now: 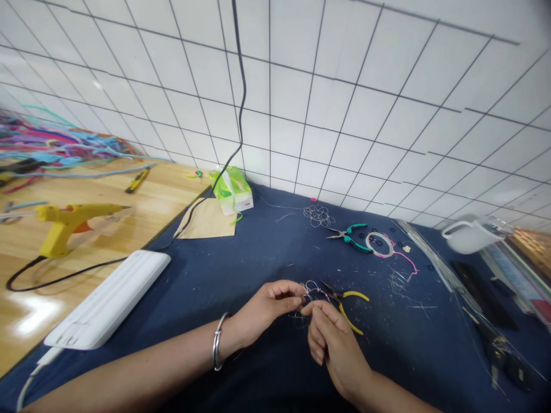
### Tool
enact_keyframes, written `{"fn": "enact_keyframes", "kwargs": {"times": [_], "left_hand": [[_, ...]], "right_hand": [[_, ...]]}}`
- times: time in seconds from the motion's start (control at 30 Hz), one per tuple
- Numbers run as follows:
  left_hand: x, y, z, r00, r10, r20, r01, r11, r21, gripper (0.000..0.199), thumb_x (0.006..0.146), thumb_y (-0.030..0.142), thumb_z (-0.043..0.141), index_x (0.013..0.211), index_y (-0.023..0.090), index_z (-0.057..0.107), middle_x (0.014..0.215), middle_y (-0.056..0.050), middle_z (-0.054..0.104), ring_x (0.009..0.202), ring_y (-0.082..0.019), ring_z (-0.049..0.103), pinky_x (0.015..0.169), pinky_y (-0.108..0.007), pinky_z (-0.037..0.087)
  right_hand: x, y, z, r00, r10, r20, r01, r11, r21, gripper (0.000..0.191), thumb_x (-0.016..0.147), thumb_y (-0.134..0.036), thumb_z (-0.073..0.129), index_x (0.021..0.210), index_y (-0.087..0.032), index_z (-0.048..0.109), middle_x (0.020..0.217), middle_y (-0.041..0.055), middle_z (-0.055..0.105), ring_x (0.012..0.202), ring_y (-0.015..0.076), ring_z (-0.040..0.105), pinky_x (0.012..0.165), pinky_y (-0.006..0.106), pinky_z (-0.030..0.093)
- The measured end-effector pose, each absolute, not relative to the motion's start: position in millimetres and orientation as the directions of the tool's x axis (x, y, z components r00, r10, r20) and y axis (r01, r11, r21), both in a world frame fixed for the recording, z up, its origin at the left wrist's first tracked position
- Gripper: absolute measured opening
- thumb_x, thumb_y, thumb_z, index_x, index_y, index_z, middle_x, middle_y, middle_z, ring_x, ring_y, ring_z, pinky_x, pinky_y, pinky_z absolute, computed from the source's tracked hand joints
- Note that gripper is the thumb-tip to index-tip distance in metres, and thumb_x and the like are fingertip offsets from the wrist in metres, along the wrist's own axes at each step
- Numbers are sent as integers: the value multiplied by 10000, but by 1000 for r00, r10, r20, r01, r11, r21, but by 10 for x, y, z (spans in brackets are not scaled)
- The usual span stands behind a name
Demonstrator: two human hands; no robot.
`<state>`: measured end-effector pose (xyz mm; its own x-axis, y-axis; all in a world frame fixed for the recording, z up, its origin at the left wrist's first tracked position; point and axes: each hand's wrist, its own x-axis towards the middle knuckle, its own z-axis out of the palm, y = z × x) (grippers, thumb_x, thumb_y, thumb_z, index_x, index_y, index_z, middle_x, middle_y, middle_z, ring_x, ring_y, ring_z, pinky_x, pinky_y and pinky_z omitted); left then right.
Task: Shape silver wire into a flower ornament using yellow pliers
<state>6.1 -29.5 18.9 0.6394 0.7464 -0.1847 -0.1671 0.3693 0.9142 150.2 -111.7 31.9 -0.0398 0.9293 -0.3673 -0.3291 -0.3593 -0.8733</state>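
Yellow plastic: glue gun (64,223) lies on the bare-wood end of the bench (150,201), far L of the yellow-handled pliers (353,295); if it's hot (can't tell), a careless reach there could burn. White power block (112,298), also well L of the pliers. Tissue pack (235,192) sits beyond & L of them, black cord (243,92) hanging across it; a snag on that cord could drag the pack. Left hand (269,310), just L of the pliers: thumb & index narrow, pinching the wire piece (310,289), which sits up by the pliers' tips. Loops look thin, so too hard a pinch prob. bends them. Loose wire coil (318,216) lies beyond the pliers, well apart. Right hand (333,338), on the wearer's side of the pliers: fingers narrow, tips at the piece's near edge; can't tell if they grip a strand. A strand slipping free might spring & prick. Pliers' handles stand spread close by, so a knuckle could knock them. Teal-handled pliers (346,234) lie beyond; pink-stranded ring (379,245) beyond & R; wire scraps (402,281) R, could tangle w/ the loops.
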Motion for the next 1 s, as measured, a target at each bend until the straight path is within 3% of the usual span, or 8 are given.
{"fn": "enact_keyframes", "kwargs": {"times": [0.27, 0.47, 0.67, 1.0], "left_hand": [[38, -279, 218, 624, 761, -180, -154, 345, 926, 92, 782, 169, 541, 824, 153, 621, 802, -24, 592, 767, -145, 511, 740, -272, 363], [30, -292, 205, 710, 672, -210, -197, 476, 857, 94, 795, 163, 486, 834, 146, 569, 793, -43, 583, 761, -162, 548, 727, -298, 386], [27, -275, 199, 705, 681, -199, -239, 492, 837, 109, 777, 129, 446, 822, 151, 543, 722, -20, 546, 597, -107, 474, 598, -244, 357], [40, -270, 218, 602, 777, -184, -174, 353, 919, 137, 754, 272, 613, 805, 158, 557, 721, 10, 497, 637, -104, 436, 617, -230, 342]], "right_hand": [[1502, -1112, 310, -41, 923, -384, -344, -373, -861, 246, 888, -413, 412, 879, -184, 501, 497, -93, 285, 390, 49, 278, 374, 184, 227], [1499, -1108, 306, -23, 927, -375, -359, -358, -862, 257, 878, -431, 424, 866, -187, 503, 490, -96, 290, 386, 49, 278, 377, 185, 232], [1493, -1112, 295, -29, 921, -388, -354, -373, -858, 262, 877, -440, 421, 869, -189, 496, 494, -94, 294, 387, 50, 280, 374, 183, 232], [1443, -1166, 267, -17, 948, -317, -168, -316, -934, 271, 903, -423, 361, 912, -182, 485, 489, -87, 333, 404, 63, 324, 402, 194, 274]]}}
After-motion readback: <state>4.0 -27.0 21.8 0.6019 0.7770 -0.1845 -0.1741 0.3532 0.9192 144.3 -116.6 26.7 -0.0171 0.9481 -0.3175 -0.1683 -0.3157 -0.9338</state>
